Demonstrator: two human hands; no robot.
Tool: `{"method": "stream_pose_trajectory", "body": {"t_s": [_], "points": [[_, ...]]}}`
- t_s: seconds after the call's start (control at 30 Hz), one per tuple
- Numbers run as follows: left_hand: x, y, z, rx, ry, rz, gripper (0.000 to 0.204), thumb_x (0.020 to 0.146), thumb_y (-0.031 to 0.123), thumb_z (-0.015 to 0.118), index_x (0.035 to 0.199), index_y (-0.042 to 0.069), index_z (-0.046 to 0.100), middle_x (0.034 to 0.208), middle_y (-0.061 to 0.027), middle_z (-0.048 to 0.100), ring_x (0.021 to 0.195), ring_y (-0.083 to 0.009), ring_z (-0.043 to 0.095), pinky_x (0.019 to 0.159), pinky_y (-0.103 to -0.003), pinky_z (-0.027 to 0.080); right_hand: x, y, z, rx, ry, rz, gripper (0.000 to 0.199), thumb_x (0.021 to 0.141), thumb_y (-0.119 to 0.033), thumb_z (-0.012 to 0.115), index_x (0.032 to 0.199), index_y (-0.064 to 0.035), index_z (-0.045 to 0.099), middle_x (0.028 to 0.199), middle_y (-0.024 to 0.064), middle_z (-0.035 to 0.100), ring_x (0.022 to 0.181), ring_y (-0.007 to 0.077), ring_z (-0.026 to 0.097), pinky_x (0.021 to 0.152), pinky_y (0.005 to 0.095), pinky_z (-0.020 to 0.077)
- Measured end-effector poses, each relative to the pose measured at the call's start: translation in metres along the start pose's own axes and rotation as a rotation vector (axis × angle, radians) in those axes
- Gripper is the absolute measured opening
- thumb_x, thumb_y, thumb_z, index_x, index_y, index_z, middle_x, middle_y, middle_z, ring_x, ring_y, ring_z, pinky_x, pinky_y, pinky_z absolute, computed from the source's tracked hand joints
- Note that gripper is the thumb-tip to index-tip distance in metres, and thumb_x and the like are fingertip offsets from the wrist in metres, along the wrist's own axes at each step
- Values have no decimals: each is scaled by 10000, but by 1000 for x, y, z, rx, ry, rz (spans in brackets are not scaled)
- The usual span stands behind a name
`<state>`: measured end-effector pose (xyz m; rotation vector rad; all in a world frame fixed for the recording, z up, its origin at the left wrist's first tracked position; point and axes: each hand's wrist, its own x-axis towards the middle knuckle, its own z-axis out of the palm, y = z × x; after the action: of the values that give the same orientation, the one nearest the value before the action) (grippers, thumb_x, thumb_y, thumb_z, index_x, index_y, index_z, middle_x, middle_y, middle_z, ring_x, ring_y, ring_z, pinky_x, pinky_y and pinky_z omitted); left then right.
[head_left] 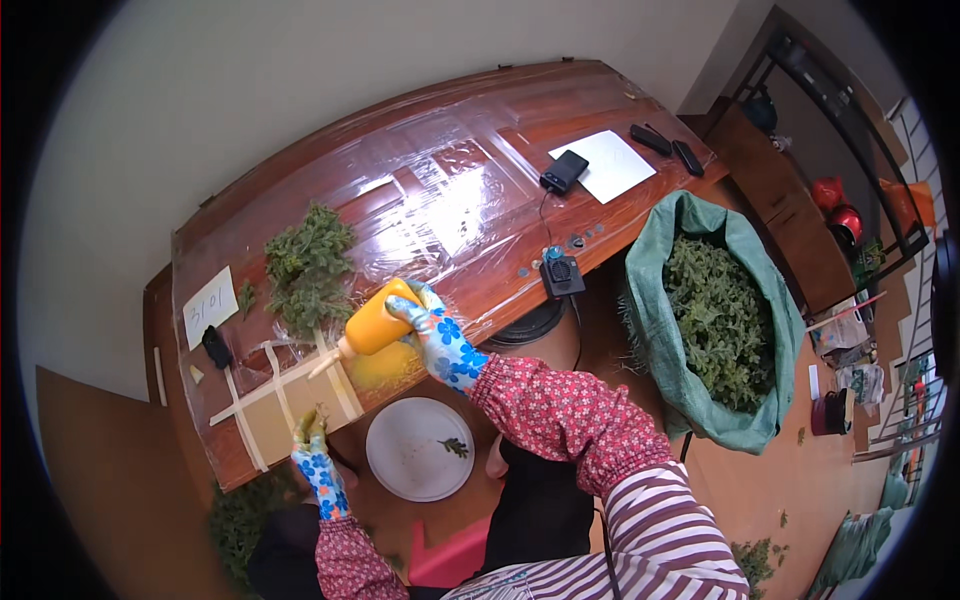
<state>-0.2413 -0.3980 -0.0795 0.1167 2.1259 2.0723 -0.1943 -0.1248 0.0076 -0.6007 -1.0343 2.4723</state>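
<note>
My right hand (442, 338), in a blue-flowered glove, grips a yellow squeeze bottle (380, 318). The bottle is tilted, its pale nozzle pointing down and left over a taped cardboard sheet (268, 425) on the table's near edge. My left hand (318, 468) is at the front edge of that sheet, its yellow-stained fingertips pinched together. Something small and twig-like shows at those fingertips, too small to name. Behind the cardboard lies a pile of green leafy sprigs (308, 262). A yellow smear (385, 368) marks the plastic cover beside the bottle.
The plastic-covered wooden table (420, 160) bears a labelled paper (208, 305), a white sheet (610, 165) and several black devices. Below, a round white plate (405, 472) holds one sprig. A green sack (650, 290) full of greenery stands at the right. More greenery (240, 530) lies lower left.
</note>
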Motion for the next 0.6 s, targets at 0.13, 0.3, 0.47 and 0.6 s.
{"method": "stream_pose_trajectory", "body": {"t_s": [0.13, 0.3, 0.47, 0.6], "points": [[-15, -3, -8, -6, 24, 20, 302, 841, 9, 570, 1135, -50, 540, 1070, -112, 588, 937, -183, 574, 846, -279, 465, -20, -17, -6, -22, -36, -19, 580, 794, -258, 676, 1266, -82, 391, 1127, 57, 518, 1023, 161, 509, 810, 313, 438], [-29, -7, -48, 84, 68, 58, 308, 841, 41, 586, 1130, -55, 539, 1049, -110, 593, 899, -168, 580, 812, -258, 472, -30, -15, -4, 146, -11, -26, 586, 777, -208, 696, 1264, -101, 388, 1131, 54, 514, 1038, 167, 503, 808, 332, 439], [-62, 15, -56, 114, 91, 15, 296, 863, 28, 534, 1149, -48, 521, 1112, -110, 567, 996, -186, 538, 885, -290, 433, -25, 2, -22, 121, 47, -85, 550, 772, -214, 691, 1231, -100, 409, 1104, 52, 518, 1013, 180, 520, 808, 349, 448], [-75, 6, -68, -4, 109, 57, 313, 860, 43, 546, 1160, -45, 515, 1124, -108, 560, 1002, -181, 534, 883, -276, 422, -21, 0, -33, -9, 106, -113, 534, 768, -223, 691, 1212, -98, 421, 1101, 60, 524, 995, 184, 532, 815, 350, 462]]}}
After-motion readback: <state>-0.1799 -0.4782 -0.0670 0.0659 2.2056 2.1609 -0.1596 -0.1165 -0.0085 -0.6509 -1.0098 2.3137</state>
